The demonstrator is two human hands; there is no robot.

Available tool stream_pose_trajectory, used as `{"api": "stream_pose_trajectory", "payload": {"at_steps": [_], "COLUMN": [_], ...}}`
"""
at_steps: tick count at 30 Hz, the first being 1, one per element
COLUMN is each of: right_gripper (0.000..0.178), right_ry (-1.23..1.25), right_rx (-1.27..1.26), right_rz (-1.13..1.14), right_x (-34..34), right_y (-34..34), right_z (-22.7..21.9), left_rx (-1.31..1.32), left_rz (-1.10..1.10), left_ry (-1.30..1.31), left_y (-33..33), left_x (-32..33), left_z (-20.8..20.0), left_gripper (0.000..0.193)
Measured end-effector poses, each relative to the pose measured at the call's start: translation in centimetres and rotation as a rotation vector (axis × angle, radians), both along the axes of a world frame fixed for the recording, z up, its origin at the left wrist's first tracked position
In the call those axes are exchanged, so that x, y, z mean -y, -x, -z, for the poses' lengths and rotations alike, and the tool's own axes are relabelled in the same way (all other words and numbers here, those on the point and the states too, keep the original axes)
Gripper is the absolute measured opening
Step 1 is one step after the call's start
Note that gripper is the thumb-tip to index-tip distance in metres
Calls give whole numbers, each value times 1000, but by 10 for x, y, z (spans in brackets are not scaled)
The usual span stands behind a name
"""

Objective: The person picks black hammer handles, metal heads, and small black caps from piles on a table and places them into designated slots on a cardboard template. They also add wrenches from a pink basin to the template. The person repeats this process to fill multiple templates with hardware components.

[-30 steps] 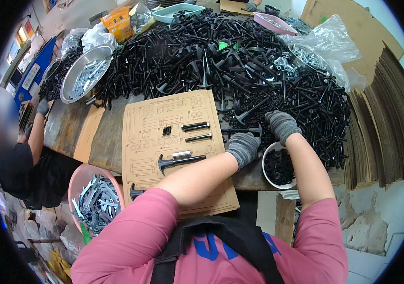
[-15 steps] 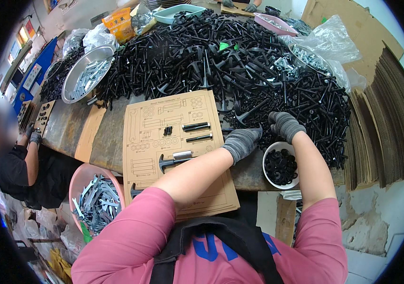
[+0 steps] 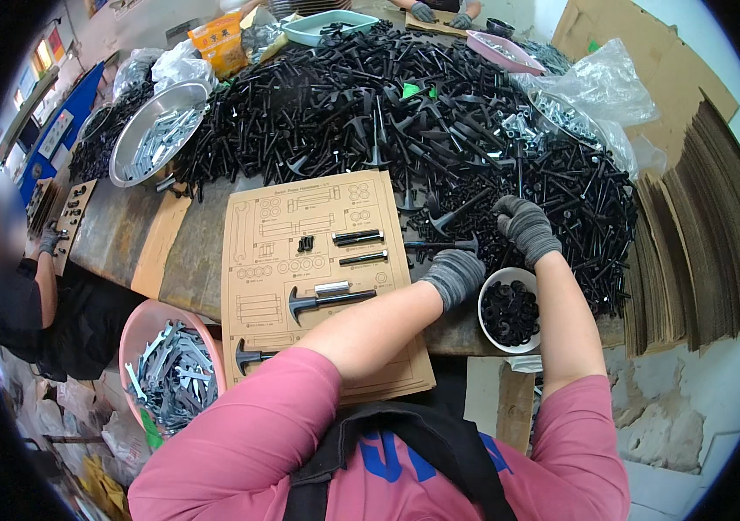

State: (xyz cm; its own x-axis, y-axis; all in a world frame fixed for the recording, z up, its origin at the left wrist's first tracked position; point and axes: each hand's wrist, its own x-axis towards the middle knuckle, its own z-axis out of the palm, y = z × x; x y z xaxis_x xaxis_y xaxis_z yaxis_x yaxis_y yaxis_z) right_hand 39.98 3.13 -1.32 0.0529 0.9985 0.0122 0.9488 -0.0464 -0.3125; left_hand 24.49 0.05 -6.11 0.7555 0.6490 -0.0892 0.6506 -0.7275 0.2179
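Observation:
My gloved left hand (image 3: pixel 456 278) is curled beside the white bowl (image 3: pixel 483 323), which holds black washers (image 3: pixel 510 313). Its fingertips are hidden. Just beyond it lies a black T-headed bolt (image 3: pixel 444 246). My gloved right hand (image 3: pixel 527 231) has its fingers bent down at a heap of small black bolts (image 3: pixel 574 221); what they hold, if anything, cannot be made out. Under my left forearm is a stack of printed cardboard sheets (image 3: pixel 253 230). On it rest small black screws (image 3: pixel 305 244), two black bolts (image 3: pixel 358 237), a silver sleeve (image 3: pixel 332 288) and black T-headed bolts (image 3: pixel 326 300).
A large pile of black bolts (image 3: pixel 300 113) covers the far table. Metal bowls of silver parts stand left (image 3: pixel 118 156) and right (image 3: pixel 591 137). A pink basin (image 3: pixel 131 334) holds wrenches. Stacked cardboard (image 3: pixel 691 252) stands right. Co-workers' hands show at left (image 3: pixel 50 239) and far back (image 3: pixel 422 12).
My left hand has drawn slightly nearer and right, showing more of the T-headed bolt beyond it. My right hand stays by the small bolts, its fingers slightly shifted.

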Motion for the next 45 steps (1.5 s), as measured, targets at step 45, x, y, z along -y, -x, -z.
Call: {"api": "stream_pose_trajectory", "payload": {"at_steps": [45], "right_gripper": [16], "right_ry": [-143], "right_rx": [-585], "right_rz": [-217], "right_x": [-9], "right_y": [87], "right_z": [-21], "left_rx": [181], "left_rz": [-128], "left_ry": [163], "left_y": [96], "left_x": [-19], "left_z": [-51], "left_gripper": [17]}}
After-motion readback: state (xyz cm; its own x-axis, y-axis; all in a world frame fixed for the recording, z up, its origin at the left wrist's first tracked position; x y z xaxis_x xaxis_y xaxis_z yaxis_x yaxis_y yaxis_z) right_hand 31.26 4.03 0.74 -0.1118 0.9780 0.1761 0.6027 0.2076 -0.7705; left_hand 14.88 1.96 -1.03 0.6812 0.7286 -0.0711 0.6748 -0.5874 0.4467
